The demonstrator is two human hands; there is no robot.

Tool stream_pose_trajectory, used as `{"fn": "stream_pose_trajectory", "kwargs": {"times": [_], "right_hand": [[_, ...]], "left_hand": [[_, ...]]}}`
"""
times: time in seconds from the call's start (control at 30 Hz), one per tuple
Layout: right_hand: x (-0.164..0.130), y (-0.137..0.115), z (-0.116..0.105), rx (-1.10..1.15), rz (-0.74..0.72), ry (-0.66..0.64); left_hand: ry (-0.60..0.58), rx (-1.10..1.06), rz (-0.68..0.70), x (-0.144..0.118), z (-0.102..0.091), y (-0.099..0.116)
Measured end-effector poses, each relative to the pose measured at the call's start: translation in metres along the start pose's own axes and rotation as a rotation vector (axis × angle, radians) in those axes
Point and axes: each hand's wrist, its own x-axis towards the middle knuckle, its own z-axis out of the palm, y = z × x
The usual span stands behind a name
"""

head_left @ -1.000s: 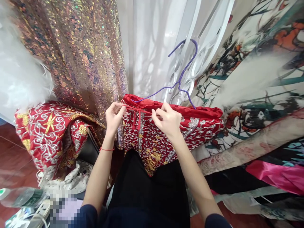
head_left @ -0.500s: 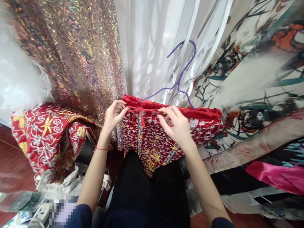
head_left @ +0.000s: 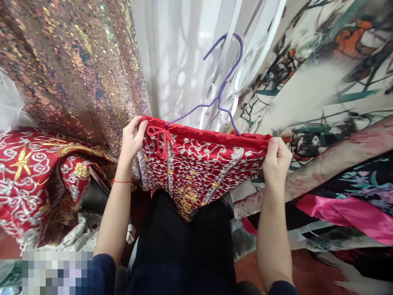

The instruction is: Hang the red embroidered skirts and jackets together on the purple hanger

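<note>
A red garment, embroidered in silver and gold, lies over the black-clad lap. Its plain red waistband is stretched between my two hands. At the left end, my left hand pinches the band's corner. My right hand is closed in a fist round the opposite corner. A thin red drawstring hangs in a bow with tassels near the left end. The purple hanger stands up behind the band, its hook bare and its lower part hidden inside the garment.
Left of the lap lies another red embroidered cloth. Sequined fabric hangs at the upper left, beside a white curtain and white scrollwork. Flower-printed fabric and a pink satin piece fill the right side.
Both hands have let go of the drawstring, now left hanging in a bow. They have spread to the band's two ends, the right hand moving far to the right. The band is now taut.
</note>
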Motion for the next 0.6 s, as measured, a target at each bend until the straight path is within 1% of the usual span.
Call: {"fn": "stream_pose_trajectory", "kwargs": {"times": [0.13, 0.2, 0.27, 0.37, 0.47, 0.6], "right_hand": [[0.012, -0.017, 0.014, -0.053, -0.046, 0.242], [0.019, -0.018, 0.024, -0.099, -0.044, 0.300], [0.021, -0.012, 0.034, -0.149, -0.031, 0.287], [0.015, 0.003, 0.045, -0.200, 0.009, 0.256], [0.008, 0.012, 0.047, -0.219, 0.065, 0.266], [0.007, 0.011, 0.046, -0.196, 0.093, 0.256]], "left_hand": [[0.247, 0.050, 0.036, 0.010, 0.009, 0.006], [0.321, 0.052, 0.054, 0.015, 0.016, 0.008], [0.323, 0.059, 0.053, 0.015, 0.022, 0.007], [0.271, 0.089, 0.011, 0.009, 0.028, 0.005], [0.285, 0.078, -0.025, 0.001, 0.032, 0.003], [0.313, 0.033, -0.029, -0.002, 0.037, 0.001]]}}
